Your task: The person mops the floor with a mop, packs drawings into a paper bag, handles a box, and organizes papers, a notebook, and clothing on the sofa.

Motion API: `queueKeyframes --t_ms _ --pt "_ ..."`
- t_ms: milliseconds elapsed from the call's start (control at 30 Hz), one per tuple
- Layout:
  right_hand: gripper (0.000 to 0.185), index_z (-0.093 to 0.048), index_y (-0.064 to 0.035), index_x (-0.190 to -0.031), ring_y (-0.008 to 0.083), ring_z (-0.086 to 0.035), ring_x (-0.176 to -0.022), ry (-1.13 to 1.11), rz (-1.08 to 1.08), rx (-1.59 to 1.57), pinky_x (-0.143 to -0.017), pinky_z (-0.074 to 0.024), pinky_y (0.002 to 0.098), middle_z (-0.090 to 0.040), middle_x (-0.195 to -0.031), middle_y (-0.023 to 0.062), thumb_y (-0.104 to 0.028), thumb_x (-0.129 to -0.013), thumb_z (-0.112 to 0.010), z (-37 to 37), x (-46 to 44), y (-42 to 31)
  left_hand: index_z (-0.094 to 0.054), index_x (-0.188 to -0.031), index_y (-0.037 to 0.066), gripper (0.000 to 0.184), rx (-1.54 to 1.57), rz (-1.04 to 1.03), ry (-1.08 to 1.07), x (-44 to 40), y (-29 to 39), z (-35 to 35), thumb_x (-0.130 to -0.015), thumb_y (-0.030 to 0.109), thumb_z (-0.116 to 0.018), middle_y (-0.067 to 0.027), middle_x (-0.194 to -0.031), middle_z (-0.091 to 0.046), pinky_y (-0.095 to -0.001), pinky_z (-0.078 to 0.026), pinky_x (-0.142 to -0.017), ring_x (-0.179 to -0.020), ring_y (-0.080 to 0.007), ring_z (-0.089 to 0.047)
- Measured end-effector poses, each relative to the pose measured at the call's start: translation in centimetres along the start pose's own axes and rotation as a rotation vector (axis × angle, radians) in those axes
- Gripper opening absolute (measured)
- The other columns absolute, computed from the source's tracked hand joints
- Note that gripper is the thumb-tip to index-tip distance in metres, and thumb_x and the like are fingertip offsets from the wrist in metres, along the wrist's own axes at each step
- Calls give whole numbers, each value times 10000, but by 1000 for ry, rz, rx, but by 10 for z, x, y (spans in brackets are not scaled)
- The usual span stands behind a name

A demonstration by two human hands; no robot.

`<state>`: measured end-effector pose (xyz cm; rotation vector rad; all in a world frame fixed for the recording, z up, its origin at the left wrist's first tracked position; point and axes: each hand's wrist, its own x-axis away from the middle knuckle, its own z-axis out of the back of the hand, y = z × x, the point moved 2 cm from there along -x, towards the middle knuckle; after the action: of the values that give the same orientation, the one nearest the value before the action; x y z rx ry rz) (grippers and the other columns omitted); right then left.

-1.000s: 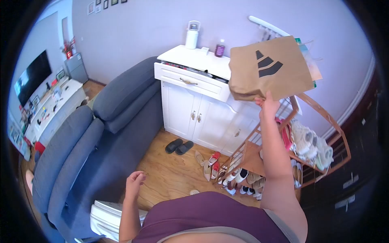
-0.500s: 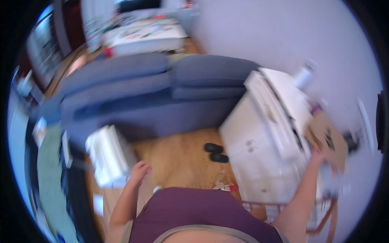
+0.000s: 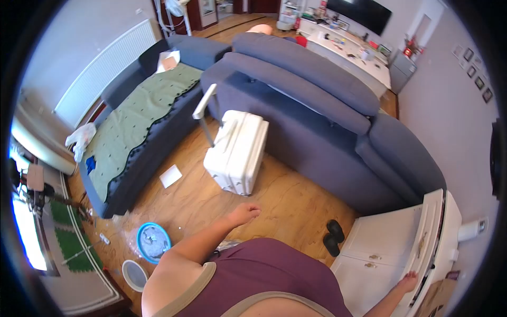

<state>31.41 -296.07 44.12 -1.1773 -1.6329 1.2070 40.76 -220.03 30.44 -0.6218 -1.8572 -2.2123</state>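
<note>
My left hand (image 3: 245, 213) hangs over the wooden floor in front of the white suitcase (image 3: 237, 153), apart from it. Its fingers are loosely curled and nothing shows in them. The suitcase stands upright with its pull handle (image 3: 205, 103) raised. At the lower right, my right hand (image 3: 406, 282) is beside the front of the white cabinet (image 3: 383, 232), its fingers slightly apart and no held thing visible. A piece of brown cardboard (image 3: 439, 296) lies on the cabinet next to this hand, partly cut off by the view's edge.
A grey sofa (image 3: 311, 127) stands behind the suitcase. Another sofa with a green cover (image 3: 142, 116) is at left. Black slippers (image 3: 332, 238) lie by the cabinet. On the floor are a blue-rimmed basin (image 3: 153, 242), a white basin (image 3: 135, 276) and a white sheet (image 3: 170, 176).
The view has swung left, bringing the covered sofa and basins into sight. My right hand, earlier at the cardboard, now appears apart from it.
</note>
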Motion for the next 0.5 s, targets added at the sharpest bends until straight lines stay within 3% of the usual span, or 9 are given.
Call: queueKeyframes --t_ms 67,133,233,267,333,467,500 --pt "163 -560 -73 -848 117 -501 -581 -250 -85 41 -492 -376 239 -565 -730 17 -231 -877 -584 -42 15 50 -628 -1036 14 259 -74 -18 14 10 -22 21 -875 213 -592 -22 -831 -644 -260 -474 -659 -754 -103 -586" --pt "152 -558 -68 -875 97 -496 -570 -333 -132 121 -459 -374 217 -568 -733 24 -219 -889 -571 -117 111 77 -648 -1001 29 267 -133 -149 116 23 -46 49 -834 235 -614 -118 -864 -676 -339 -493 -718 -780 -214 -636" --pt "126 -572 -49 -904 91 -479 -548 -583 -171 235 -456 -374 212 -580 -737 46 -173 -882 -566 -193 245 132 -650 -1030 38 287 -54 -116 190 47 -88 103 -846 251 -599 -150 -906 -674 -346 -495 -731 -815 -243 -644" --pt "156 -584 -36 -980 102 -500 -543 -654 -166 271 -462 -399 214 -595 -749 59 -156 -883 -560 -219 315 134 -650 -1030 38 287 -39 -108 217 61 -93 123 -846 251 -599 -150 -906 -674 -346 -495 -731 -815 -243 -644" --pt "192 -580 -26 -1046 116 -532 -557 -884 -213 382 -474 -429 223 -608 -764 66 -129 -887 -550 -252 432 153 -634 -1049 7 272 -63 -32 322 95 -102 167 -873 213 -602 -71 -866 -658 -284 -482 -729 -801 -126 -599" --pt "229 -575 4 -1087 102 -574 -596 -1578 -189 616 -507 -458 225 -616 -793 73 -79 -880 -522 -286 607 186 -633 -1030 -13 282 24 94 454 157 -147 245 -873 219 -605 -69 -854 -657 -285 -485 -716 -773 -130 -600" --pt "229 -575 4 -1087 102 -574 -596 -1615 -195 622 -507 -458 225 -616 -793 73 -79 -880 -522 -289 635 196 -632 -1027 -19 282 75 114 506 172 -157 261 -873 215 -602 -62 -845 -654 -273 -483 -689 -755 -122 -597"
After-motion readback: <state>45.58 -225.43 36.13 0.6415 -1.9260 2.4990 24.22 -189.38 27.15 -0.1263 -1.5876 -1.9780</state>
